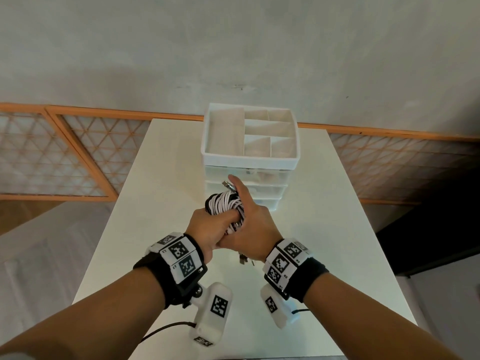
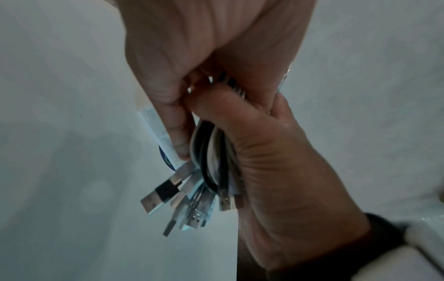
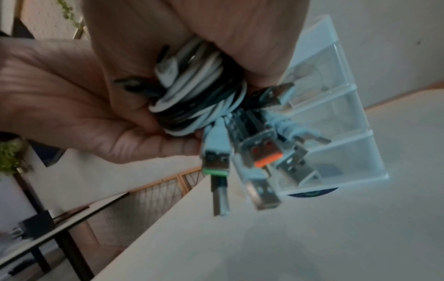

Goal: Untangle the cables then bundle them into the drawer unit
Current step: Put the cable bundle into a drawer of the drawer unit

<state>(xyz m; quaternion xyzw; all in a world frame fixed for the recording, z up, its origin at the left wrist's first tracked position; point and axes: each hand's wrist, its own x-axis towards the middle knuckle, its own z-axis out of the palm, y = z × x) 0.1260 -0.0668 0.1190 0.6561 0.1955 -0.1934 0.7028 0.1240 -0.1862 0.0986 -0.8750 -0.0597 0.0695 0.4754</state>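
Note:
A coiled bundle of black and white cables [image 1: 225,203] is held above the white table, just in front of the drawer unit [image 1: 250,162]. My left hand [image 1: 207,229] grips the bundle from the left and my right hand [image 1: 249,224] grips it from the right, fingers curled round the coil. Several USB plugs [image 2: 175,197] hang down below the hands; the same plugs [image 3: 242,163] show blurred in the right wrist view under the coil [image 3: 199,102]. One plug end [image 1: 228,186] sticks up by my right forefinger. The unit's clear drawers [image 3: 341,121] appear closed.
The drawer unit has an open divided tray [image 1: 259,131] on top and stands at the table's far middle. The white table [image 1: 161,203] ends at edges left and right. An orange-framed lattice panel [image 1: 65,154] runs along the wall behind.

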